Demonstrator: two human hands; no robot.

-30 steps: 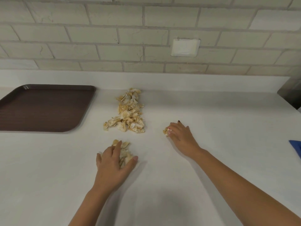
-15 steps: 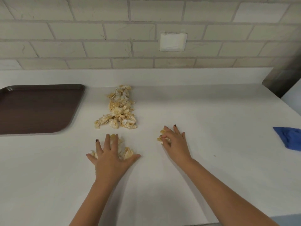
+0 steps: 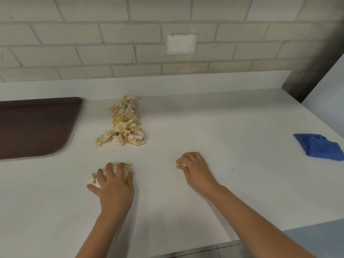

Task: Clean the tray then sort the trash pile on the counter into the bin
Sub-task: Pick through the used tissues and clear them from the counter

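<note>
A pile of crumpled yellow-stained paper trash (image 3: pixel 123 123) lies on the white counter (image 3: pixel 223 131), right of the dark brown tray (image 3: pixel 37 125). My left hand (image 3: pixel 113 185) lies over a small clump of the trash (image 3: pixel 92 178) near the front, fingers curled around it. My right hand (image 3: pixel 195 168) is curled on a small scrap of trash (image 3: pixel 180 165) to the right. No bin is in view.
A crumpled blue cloth (image 3: pixel 320 147) lies at the counter's right edge. A brick wall with a white plate (image 3: pixel 181 43) stands behind. The counter's front edge (image 3: pixel 260 233) runs at lower right, with floor below.
Both hands have drawn their scraps toward me along the counter, and the fingers have curled tighter round them. The camera has turned right, bringing the blue cloth into view.
</note>
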